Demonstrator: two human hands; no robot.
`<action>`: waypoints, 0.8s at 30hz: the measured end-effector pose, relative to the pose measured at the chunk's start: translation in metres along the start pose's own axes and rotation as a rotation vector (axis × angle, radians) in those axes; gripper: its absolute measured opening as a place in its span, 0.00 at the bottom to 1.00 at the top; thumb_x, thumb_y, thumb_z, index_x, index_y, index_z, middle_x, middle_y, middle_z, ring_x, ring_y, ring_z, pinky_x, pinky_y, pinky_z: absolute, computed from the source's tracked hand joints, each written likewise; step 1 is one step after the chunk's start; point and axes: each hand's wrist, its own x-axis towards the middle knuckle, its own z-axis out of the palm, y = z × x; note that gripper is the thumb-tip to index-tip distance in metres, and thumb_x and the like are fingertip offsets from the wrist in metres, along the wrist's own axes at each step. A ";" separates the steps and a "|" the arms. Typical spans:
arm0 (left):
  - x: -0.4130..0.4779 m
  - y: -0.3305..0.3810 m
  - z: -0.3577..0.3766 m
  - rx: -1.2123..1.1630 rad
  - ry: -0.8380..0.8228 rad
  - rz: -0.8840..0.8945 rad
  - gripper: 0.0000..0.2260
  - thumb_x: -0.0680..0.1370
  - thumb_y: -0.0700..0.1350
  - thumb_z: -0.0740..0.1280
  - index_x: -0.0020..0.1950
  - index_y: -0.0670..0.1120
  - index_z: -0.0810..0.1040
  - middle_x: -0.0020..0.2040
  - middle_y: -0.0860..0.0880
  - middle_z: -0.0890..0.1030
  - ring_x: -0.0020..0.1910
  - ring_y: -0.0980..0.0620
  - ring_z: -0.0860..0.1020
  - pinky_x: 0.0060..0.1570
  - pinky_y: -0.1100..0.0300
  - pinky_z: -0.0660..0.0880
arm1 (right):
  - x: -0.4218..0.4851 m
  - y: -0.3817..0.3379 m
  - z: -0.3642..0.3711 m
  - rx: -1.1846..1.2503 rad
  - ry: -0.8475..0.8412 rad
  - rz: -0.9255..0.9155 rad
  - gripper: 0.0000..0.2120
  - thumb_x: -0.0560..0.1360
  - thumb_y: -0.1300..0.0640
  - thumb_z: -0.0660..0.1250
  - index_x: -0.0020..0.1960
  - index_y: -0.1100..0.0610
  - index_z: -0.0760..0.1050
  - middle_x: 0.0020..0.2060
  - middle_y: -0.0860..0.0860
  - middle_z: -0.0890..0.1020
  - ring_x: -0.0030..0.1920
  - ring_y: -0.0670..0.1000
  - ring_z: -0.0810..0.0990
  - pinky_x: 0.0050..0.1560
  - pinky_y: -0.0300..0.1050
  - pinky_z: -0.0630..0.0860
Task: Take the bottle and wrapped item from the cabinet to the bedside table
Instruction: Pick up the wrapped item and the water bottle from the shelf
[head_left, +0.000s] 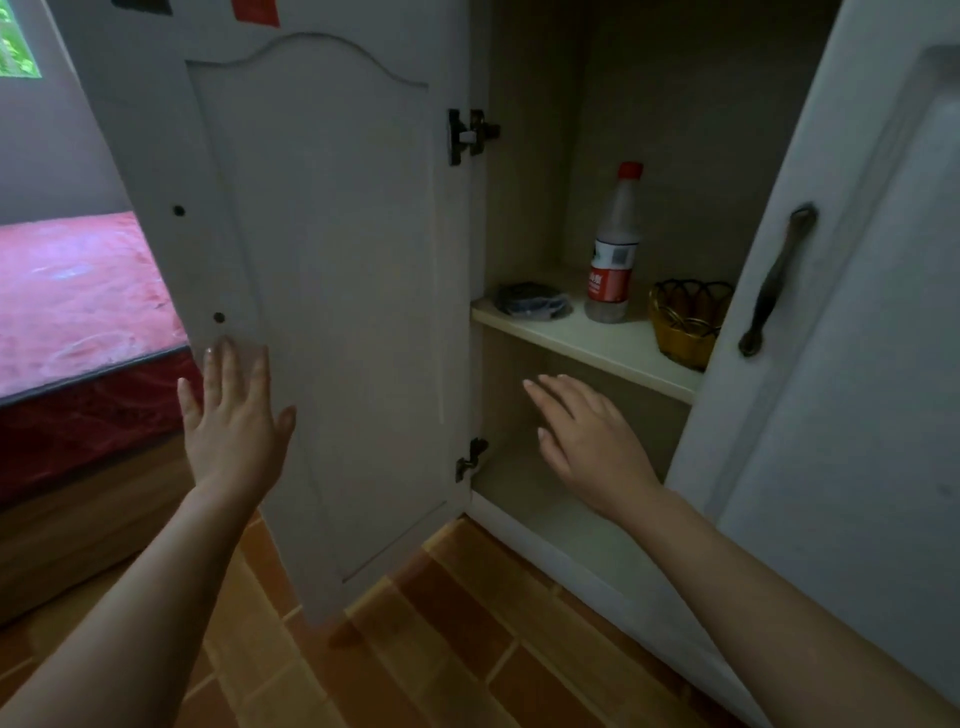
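Observation:
A clear plastic bottle (614, 249) with a red cap and red label stands upright on the cabinet shelf (582, 338). To its left, near the shelf's front corner, lies a dark item in clear wrapping (532, 300). My left hand (234, 415) is flat and open against the lower inside of the open left cabinet door (322, 260). My right hand (587, 441) is open, fingers spread, in front of the lower compartment, below the shelf and apart from both objects.
A gold wire basket (685, 322) stands on the shelf right of the bottle, partly hidden by the right door (852, 312) with its dark handle (777, 280). A bed with a red cover (78, 296) lies at left. The floor (441, 649) is orange-brown tile.

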 end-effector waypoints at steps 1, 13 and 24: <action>-0.001 0.008 0.001 -0.023 0.005 0.001 0.30 0.78 0.51 0.60 0.75 0.46 0.51 0.76 0.42 0.46 0.74 0.47 0.43 0.71 0.46 0.40 | -0.003 0.007 -0.004 -0.022 0.018 0.011 0.23 0.77 0.52 0.50 0.71 0.56 0.61 0.67 0.57 0.70 0.68 0.57 0.65 0.66 0.52 0.62; -0.008 0.163 0.021 -0.325 0.025 0.451 0.23 0.75 0.47 0.66 0.68 0.42 0.67 0.67 0.41 0.71 0.67 0.42 0.67 0.67 0.41 0.59 | -0.042 0.076 -0.052 -0.199 0.118 0.209 0.21 0.76 0.55 0.54 0.67 0.59 0.66 0.64 0.59 0.73 0.66 0.59 0.68 0.65 0.56 0.64; 0.012 0.297 0.068 -0.344 -0.293 0.876 0.39 0.75 0.46 0.66 0.75 0.53 0.41 0.76 0.49 0.41 0.74 0.50 0.40 0.72 0.46 0.43 | -0.046 0.115 -0.074 -0.354 0.160 0.301 0.24 0.75 0.59 0.62 0.70 0.59 0.62 0.70 0.59 0.64 0.70 0.61 0.61 0.68 0.57 0.61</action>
